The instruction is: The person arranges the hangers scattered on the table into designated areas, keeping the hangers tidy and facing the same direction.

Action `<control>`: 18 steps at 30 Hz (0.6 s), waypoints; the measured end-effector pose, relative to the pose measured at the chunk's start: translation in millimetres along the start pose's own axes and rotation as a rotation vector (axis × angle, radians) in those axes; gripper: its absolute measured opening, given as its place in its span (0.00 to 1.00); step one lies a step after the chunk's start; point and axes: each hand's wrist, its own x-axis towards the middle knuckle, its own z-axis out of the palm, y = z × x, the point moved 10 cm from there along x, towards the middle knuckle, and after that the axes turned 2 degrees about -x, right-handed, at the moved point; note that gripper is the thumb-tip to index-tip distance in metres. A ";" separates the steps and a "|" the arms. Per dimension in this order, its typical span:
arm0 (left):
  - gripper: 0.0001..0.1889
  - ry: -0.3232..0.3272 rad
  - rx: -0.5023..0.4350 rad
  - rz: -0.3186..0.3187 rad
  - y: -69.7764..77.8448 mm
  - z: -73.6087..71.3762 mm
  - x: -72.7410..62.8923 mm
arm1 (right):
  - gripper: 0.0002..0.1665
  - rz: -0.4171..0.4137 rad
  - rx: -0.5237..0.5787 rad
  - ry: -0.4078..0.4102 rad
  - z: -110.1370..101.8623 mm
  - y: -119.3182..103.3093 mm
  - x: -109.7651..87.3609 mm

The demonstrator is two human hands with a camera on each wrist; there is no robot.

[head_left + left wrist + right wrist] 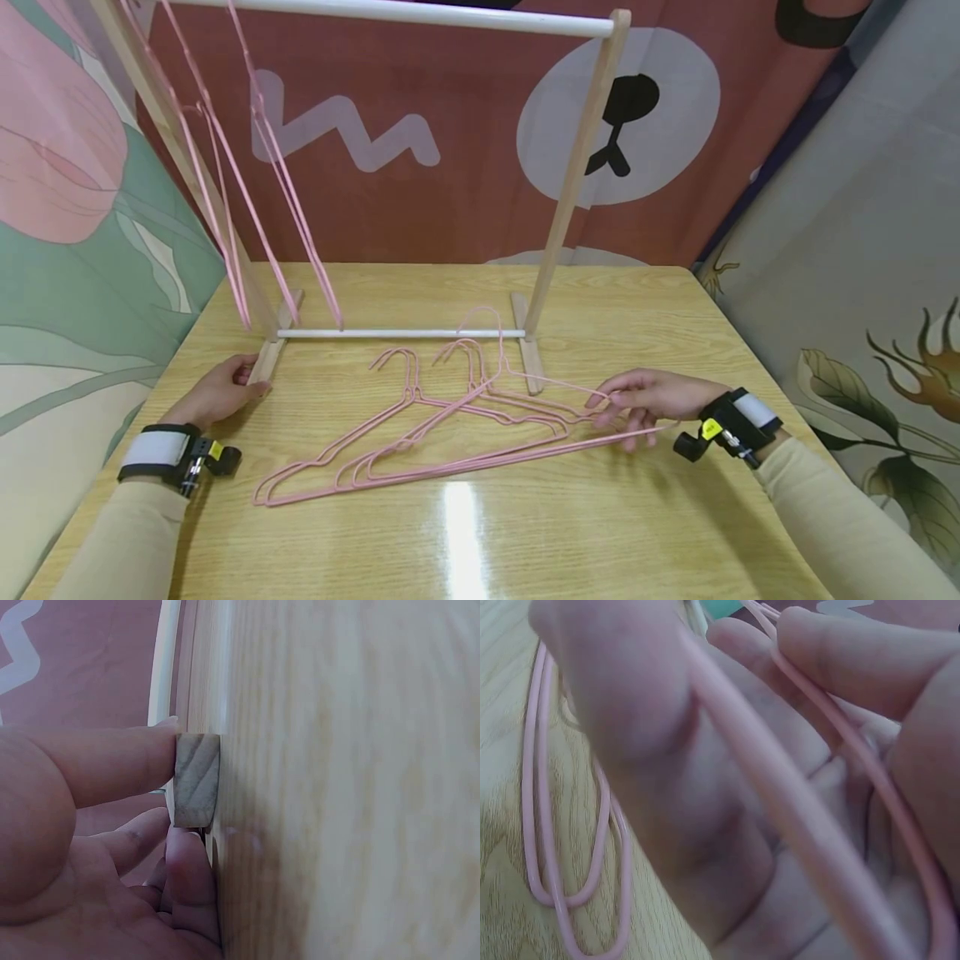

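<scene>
My left hand (213, 393) pinches the front end of the rack's left wooden foot (267, 364) at table level. In the left wrist view the thumb lies along one side of that foot's squared end (196, 780), with curled fingers against the opposite side. My right hand (651, 398) holds the right end of a pink wire hanger (558, 381), thumb and fingers around its upper arm. Its lower bar (791, 802) crosses the fingers in the right wrist view. That hanger's right end is raised, and it overlaps several similar hangers (322, 496) lying on the table.
A rack with a white top rail (420, 12) and wooden posts (573, 175) stands at the back. Several pink hangers (242, 179) hang at its left end. A white lower rail (397, 334) joins the feet. Patterned cloths (450, 208) surround the wooden table (337, 558).
</scene>
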 end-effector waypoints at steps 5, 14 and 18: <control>0.33 -0.009 -0.006 -0.013 -1.3 0.7 0.5 | 0.23 -0.022 0.024 -0.068 3.6 -2.2 -0.4; 0.33 -0.013 -0.004 -0.025 -2.0 0.6 1.7 | 0.25 -0.031 0.050 -0.112 5.5 -7.6 0.9; 0.33 -0.012 -0.001 -0.018 -1.5 0.2 1.1 | 0.24 -0.068 0.063 -0.129 7.9 -12.1 1.1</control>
